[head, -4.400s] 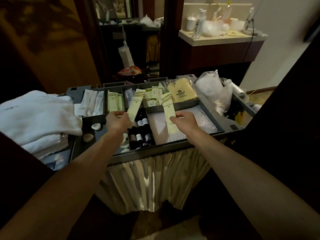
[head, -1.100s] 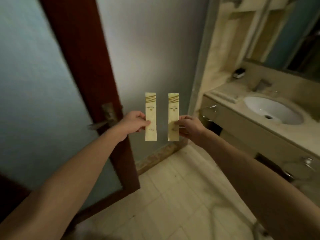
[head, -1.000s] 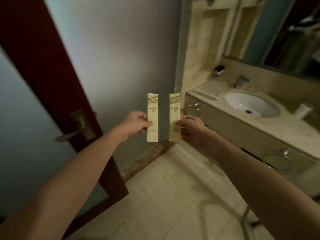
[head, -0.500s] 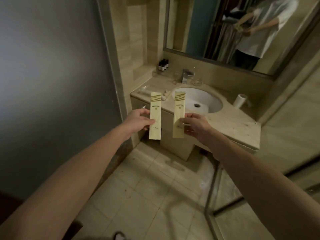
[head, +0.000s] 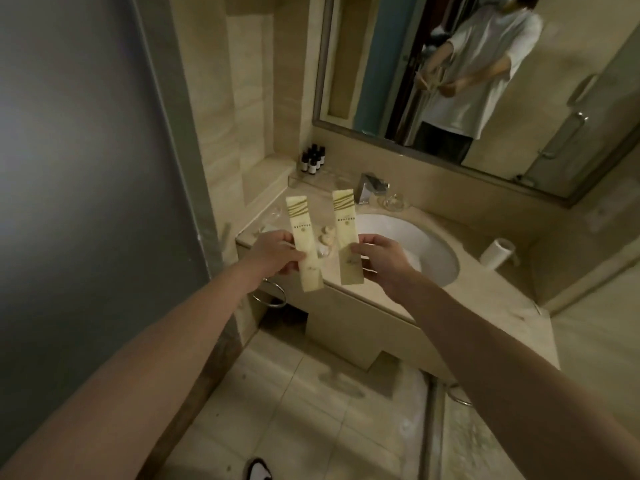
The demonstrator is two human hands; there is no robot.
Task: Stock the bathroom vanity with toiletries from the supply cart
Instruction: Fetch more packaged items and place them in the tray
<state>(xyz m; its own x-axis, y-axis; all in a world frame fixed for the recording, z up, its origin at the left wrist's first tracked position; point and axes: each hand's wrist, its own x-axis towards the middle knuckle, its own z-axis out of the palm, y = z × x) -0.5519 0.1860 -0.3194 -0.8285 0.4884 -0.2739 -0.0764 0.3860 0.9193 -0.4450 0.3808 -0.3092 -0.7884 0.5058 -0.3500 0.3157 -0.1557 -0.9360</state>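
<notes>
I hold two long cream toiletry packets upright in front of the vanity. My left hand (head: 273, 254) pinches the left packet (head: 303, 233) near its lower half. My right hand (head: 382, 259) pinches the right packet (head: 346, 233) the same way. Both hang in the air over the front left edge of the beige stone vanity top (head: 485, 296), apart from each other. The white sink basin (head: 408, 244) lies just behind my right hand.
Several small dark bottles (head: 312, 160) stand on a ledge at the back left. A faucet (head: 370, 187), a glass dish (head: 393, 201) and a paper roll (head: 497, 252) sit around the basin. A mirror (head: 485, 81) hangs above. A towel ring (head: 272, 296) hangs below the counter.
I have moved from the supply cart into the bathroom and closer to the vanity, carrying both packets. The packets now hang over the counter's front left edge.
</notes>
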